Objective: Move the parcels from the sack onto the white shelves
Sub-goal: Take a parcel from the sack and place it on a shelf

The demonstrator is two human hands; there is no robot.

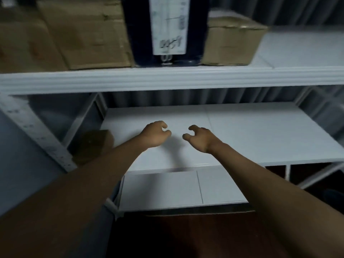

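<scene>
I take the upper shelf (167,77) as my landmark. On it stands a tall parcel (167,28), with one carton (83,32) touching its left side and another carton (232,41) touching its right. Under it lies the middle shelf (260,131). Above that board, near each other, I see my left hand (155,134) and right hand (200,137).
</scene>
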